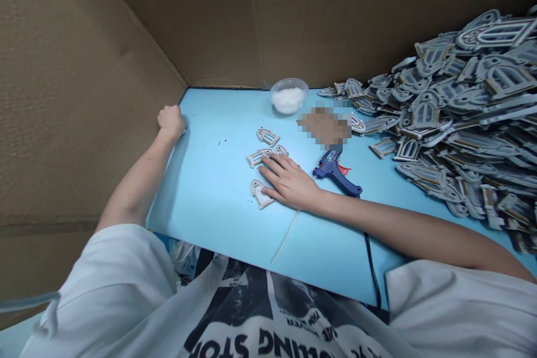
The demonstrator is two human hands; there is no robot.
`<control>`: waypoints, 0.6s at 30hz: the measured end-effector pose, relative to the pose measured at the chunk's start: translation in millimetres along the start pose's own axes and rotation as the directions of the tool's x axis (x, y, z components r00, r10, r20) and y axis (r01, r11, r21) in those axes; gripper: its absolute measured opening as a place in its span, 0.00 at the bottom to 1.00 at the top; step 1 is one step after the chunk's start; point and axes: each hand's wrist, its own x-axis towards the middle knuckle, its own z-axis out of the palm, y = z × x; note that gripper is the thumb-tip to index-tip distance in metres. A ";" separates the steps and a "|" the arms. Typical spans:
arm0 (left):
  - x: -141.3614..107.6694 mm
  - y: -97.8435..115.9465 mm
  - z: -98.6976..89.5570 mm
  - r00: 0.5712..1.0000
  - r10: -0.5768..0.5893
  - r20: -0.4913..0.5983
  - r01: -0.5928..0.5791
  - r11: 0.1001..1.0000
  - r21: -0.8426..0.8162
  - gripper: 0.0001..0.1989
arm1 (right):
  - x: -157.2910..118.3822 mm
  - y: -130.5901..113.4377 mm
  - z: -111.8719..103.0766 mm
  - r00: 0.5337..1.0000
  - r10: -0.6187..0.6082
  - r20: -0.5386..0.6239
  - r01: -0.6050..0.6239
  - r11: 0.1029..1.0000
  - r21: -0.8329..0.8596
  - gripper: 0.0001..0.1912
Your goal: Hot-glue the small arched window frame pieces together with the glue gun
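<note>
Head camera shows a pale blue tabletop (201,179) boxed in by brown cardboard walls (104,67), seen from over a person's white T-shirt (104,285). Four small arched window-shaped pieces (260,193) lie apart from the rest, in a loose column near the middle of the tabletop. A far larger heap of similar pieces (465,106) fills the right side, so only a small share sits out on its own. Whether any of the four has been worked on, I can't tell from here.

The right hand (289,182) lies palm down among the four, its fingers (272,166) flat, slightly spread and holding nothing, with their tips touching or just beside the pieces. The left hand (171,122) is curled into a closed fist at the far edge of the tabletop, well apart from them.

Just beyond the right wrist lies a blue hot glue gun (331,169) on its side, trailing a black cord (371,263). A clear glue stick (285,238) lies nearer the person, and a plastic tub of white material (288,96) sits by the back wall.
</note>
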 end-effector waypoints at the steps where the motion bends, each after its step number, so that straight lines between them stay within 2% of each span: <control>1: -0.9 0.2 -1.9 1.000 0.006 -0.009 -0.006 1.000 -0.011 0.30 | 0.1 0.0 -0.7 1.000 0.000 0.005 0.000 1.000 -0.002 0.35; 4: -5.8 8.4 -12.3 0.997 0.060 -0.048 -0.063 0.995 -0.071 0.30 | 0.3 -0.2 -2.2 1.000 0.001 0.010 -0.001 1.000 -0.002 0.35; 7: -18.9 29.1 -21.3 0.980 0.177 -0.094 -0.190 0.969 -0.159 0.27 | 0.3 -1.2 -2.4 1.000 0.001 0.003 -0.001 1.000 0.002 0.34; 8: -26.1 38.5 -21.8 0.967 0.236 -0.092 -0.249 0.950 -0.190 0.26 | 0.2 -1.7 -2.4 1.000 0.002 0.000 -0.002 1.000 0.002 0.33; 10: -44.3 59.6 -17.5 0.932 0.362 -0.022 -0.355 0.897 -0.263 0.27 | -0.2 -2.5 -2.6 1.000 0.013 -0.010 -0.013 1.000 -0.004 0.33; 11: -54.6 70.5 -12.9 0.907 0.420 0.029 -0.392 0.867 -0.307 0.29 | -0.3 -2.8 -3.0 1.000 0.024 -0.015 -0.024 1.000 -0.007 0.34; 14: -84.0 100.6 5.0 0.784 0.606 0.133 -0.512 0.753 -0.413 0.29 | -0.4 -2.4 -4.7 0.998 0.062 -0.031 -0.062 0.998 -0.002 0.34; 16: -98.0 115.4 15.3 0.720 0.685 0.117 -0.591 0.692 -0.415 0.28 | -0.1 -1.3 -5.7 0.998 0.057 -0.031 -0.057 0.998 0.012 0.34; 18: -106.6 123.9 21.5 0.680 0.733 0.038 -0.669 0.640 -0.379 0.25 | 0.2 -0.3 -6.1 1.000 0.016 -0.018 -0.016 0.999 0.034 0.33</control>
